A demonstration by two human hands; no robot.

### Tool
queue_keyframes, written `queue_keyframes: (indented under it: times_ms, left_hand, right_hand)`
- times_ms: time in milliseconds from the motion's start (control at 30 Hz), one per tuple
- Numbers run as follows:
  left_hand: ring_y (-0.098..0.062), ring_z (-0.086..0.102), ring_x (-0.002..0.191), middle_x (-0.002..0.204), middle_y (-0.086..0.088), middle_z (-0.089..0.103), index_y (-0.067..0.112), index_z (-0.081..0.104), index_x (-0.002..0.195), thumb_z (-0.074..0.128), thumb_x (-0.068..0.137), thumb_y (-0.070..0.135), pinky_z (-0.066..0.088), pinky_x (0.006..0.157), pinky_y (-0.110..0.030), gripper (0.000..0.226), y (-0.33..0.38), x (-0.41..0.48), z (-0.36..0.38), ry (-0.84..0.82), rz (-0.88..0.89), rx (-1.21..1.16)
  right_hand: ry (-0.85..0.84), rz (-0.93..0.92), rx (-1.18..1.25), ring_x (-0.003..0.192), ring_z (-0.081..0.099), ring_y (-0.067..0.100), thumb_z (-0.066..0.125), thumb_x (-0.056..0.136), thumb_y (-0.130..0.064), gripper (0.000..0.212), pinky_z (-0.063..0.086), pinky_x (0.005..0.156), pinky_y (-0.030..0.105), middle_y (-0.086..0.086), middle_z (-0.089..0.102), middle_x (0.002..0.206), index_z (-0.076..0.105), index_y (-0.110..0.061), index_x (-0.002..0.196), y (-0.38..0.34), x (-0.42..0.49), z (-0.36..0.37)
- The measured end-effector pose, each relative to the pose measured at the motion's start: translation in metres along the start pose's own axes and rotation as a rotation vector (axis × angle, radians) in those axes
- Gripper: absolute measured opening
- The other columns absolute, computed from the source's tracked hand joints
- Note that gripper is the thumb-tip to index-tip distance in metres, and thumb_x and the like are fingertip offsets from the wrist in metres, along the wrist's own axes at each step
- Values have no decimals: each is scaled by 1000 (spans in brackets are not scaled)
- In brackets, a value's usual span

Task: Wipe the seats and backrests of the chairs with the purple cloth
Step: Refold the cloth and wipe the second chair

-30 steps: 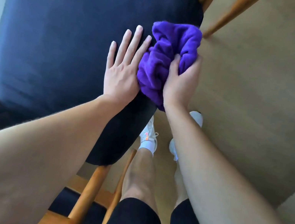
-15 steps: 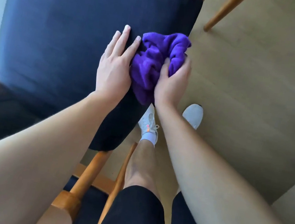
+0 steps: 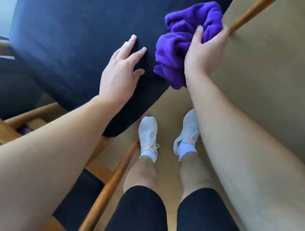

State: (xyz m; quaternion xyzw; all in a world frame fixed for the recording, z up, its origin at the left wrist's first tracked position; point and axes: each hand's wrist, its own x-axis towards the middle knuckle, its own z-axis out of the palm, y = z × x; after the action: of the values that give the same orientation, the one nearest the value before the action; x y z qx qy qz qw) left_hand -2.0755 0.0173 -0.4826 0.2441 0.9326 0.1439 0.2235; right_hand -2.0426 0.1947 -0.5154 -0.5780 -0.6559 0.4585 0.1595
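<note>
While the left hand point(image 3: 119, 74) rests with fingers loosely spread on the dark blue chair cushion point(image 3: 81, 29), the right hand point(image 3: 204, 53) grips the bunched purple cloth point(image 3: 179, 45) at the cushion's right edge.

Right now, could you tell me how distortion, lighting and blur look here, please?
Head view: the wide lens bows the chair cushion and swells both forearms; pale glare washes out the upper left corner; the purple cloth and right hand are slightly soft.
</note>
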Motion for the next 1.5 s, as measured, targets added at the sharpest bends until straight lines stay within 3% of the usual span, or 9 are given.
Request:
queue_keyframes:
  times_ms: [333, 633, 833, 1033, 1133, 1200, 1300, 1400, 1500]
  left_hand:
    - [-14, 20, 149, 164, 11, 18, 31, 43, 148, 42, 98, 4, 32, 109, -31, 58, -37, -24, -11, -88, 62, 29]
    - [-16, 30, 141, 160, 13, 28, 27, 54, 141, 39, 92, 3, 36, 105, -34, 56, -51, -30, -12, -71, -29, -28]
    - [-13, 30, 140, 159, 16, 28, 26, 55, 140, 38, 93, 3, 33, 101, -28, 55, -55, -34, -13, -55, -46, -76]
    - [-14, 32, 139, 157, 12, 33, 20, 62, 131, 40, 100, 15, 28, 96, -21, 38, -50, -32, -13, -64, -98, -211]
    - [-15, 46, 127, 139, 3, 53, 15, 69, 108, 38, 105, 27, 33, 93, -21, 33, -43, -32, -21, -50, -117, -324]
    - [-10, 55, 94, 100, 4, 60, 23, 56, 77, 36, 106, 36, 36, 76, -25, 38, -35, -33, -28, -23, -152, -427]
    - [-1, 55, 84, 88, 14, 58, 23, 58, 91, 36, 104, 47, 39, 74, -21, 35, -23, -30, -35, -37, -286, -705]
    - [-5, 61, 104, 110, 11, 63, 14, 52, 136, 52, 99, 46, 46, 93, -25, 49, -7, -20, -43, -59, -453, -975]
    - [-10, 66, 76, 86, -1, 71, 1, 65, 107, 64, 93, 19, 52, 73, -30, 23, 4, -9, -43, -74, -457, -1077]
  right_hand:
    - [-158, 145, 61, 116, 56, 25, 58, 96, -14, 38, 39, 94, 21, 11, 51, 136, 49, -8, 132, 47, -158, 3]
    - [78, 101, 110, 119, 55, 25, 63, 94, -15, 40, 37, 93, 18, 12, 56, 132, 53, -7, 131, 32, -117, 14]
    - [-109, 117, -1, 123, 52, 25, 58, 97, -18, 45, 39, 103, 30, 10, 54, 136, 46, -8, 139, 56, -206, 12]
    - [-181, 58, -157, 106, 57, 24, 64, 94, -22, 37, 35, 78, 19, 6, 52, 124, 57, -14, 129, 54, -211, 0]
    - [-195, -31, -114, 102, 58, 15, 65, 93, -25, 34, 40, 81, 20, 0, 51, 124, 58, -18, 125, 31, -195, -6]
    - [-179, -134, -93, 101, 54, 6, 68, 91, -24, 37, 37, 79, 8, -1, 51, 126, 58, -18, 126, 10, -181, -6]
    - [-192, -246, -83, 111, 50, 5, 70, 89, -29, 49, 30, 83, -4, 4, 49, 132, 55, -15, 133, -22, -157, -6]
    - [-267, -319, -67, 128, 48, 18, 62, 93, -24, 53, 38, 107, 22, 9, 43, 141, 48, -8, 141, -46, -137, -9]
    - [-290, -476, -127, 131, 45, 27, 56, 89, -6, 52, 39, 110, 43, 13, 42, 143, 49, -3, 141, -56, -116, -18]
